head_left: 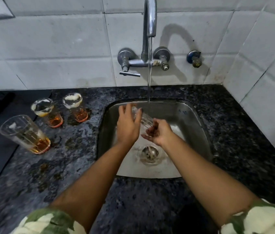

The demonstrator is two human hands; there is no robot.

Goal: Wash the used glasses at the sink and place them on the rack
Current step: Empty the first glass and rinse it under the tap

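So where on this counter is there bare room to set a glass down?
Bare counter lies right of the sink, toward the tiled corner, and along the front edge below the basin. Left of the sink is crowded: three used glasses stand there. The left hand and right hand fill the basin with a glass.

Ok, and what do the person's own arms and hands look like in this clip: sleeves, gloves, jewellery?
Both hands are bare: left hand, right hand, with no gloves, and no rings or watch that I can make out. The forearms are uncovered. Short sleeves show at the bottom corners, the left sleeve and right sleeve, in a green and cream leafy print.
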